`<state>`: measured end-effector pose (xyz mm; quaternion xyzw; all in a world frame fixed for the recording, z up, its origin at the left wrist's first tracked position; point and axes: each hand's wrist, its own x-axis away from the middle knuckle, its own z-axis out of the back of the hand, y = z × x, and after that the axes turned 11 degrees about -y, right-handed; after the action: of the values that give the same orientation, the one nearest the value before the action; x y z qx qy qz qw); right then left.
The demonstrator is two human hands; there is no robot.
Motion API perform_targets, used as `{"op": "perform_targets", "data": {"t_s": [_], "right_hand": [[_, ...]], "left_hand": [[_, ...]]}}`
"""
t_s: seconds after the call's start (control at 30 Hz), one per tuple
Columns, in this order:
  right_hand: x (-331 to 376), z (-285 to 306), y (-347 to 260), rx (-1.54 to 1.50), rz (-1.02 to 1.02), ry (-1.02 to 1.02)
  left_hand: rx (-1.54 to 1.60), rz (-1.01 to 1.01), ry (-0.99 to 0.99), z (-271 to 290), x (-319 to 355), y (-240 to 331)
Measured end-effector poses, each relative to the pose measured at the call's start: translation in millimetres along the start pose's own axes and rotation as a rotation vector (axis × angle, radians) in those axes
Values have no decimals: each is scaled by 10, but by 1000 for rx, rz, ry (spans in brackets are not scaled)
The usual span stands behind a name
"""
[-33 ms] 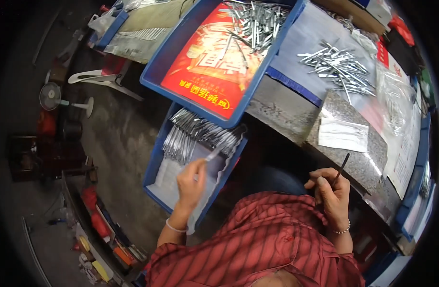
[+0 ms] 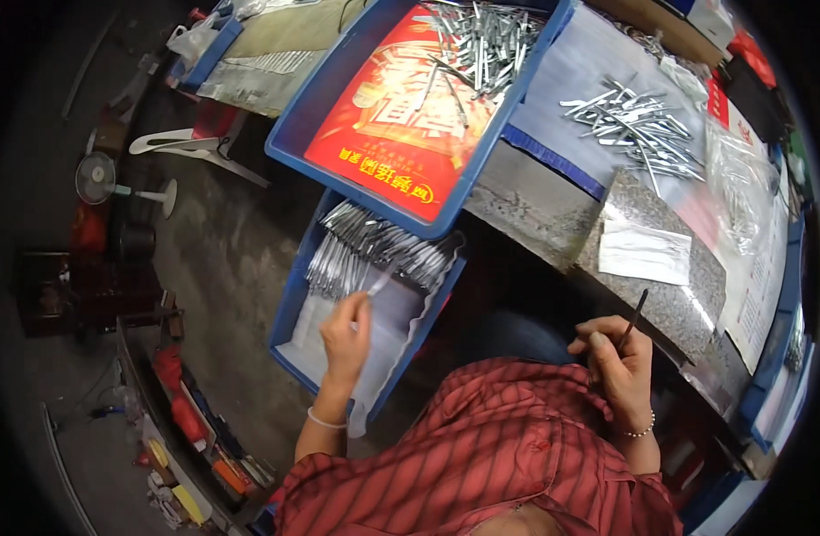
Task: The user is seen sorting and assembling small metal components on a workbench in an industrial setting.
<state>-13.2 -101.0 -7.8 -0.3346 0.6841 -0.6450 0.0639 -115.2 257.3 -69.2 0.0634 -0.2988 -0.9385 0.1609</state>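
Note:
My left hand (image 2: 346, 332) reaches over a blue bin (image 2: 289, 308) lined with white sheet and pinches a small silver metal piece (image 2: 379, 284). Rows of similar metal pieces (image 2: 374, 246) lie at the bin's far end, just beyond my fingers. My right hand (image 2: 617, 362) is held near the edge of the stone bench (image 2: 669, 304) and grips a thin dark rod (image 2: 633, 322) that points up and away. A larger blue bin (image 2: 481, 170) above holds a red printed sheet and a heap of metal pieces (image 2: 481, 36).
Another heap of metal pieces (image 2: 638, 125) lies on a grey sheet on the bench, with a white slip (image 2: 644, 253) and clear bags (image 2: 740, 188) nearby. On the floor at left stand a small fan (image 2: 97, 179), a white plastic frame (image 2: 191, 147) and a low rack of tools (image 2: 196, 438).

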Motion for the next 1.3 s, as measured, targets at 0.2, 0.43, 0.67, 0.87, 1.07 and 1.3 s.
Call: {"op": "perform_targets", "data": {"t_s": [0.2, 0.43, 0.67, 0.87, 1.07, 1.3], "right_hand": [[-62, -176, -44, 353, 123, -106], [-51, -234, -165, 590, 81, -226], [-76, -208, -63, 646, 128, -299], [12, -194, -153, 579, 285, -350], [419, 197, -247, 528, 196, 53], [282, 603, -415, 633, 295, 425]], "left_hand": [[-251, 104, 204, 31, -108, -1262], [-515, 171, 208, 83, -227, -1220], [-127, -496, 86, 465, -238, 897], [583, -1389, 359, 437, -288, 2522], [848, -1392, -489, 495, -504, 3085], [1066, -1185, 513, -222, -307, 3343]]}}
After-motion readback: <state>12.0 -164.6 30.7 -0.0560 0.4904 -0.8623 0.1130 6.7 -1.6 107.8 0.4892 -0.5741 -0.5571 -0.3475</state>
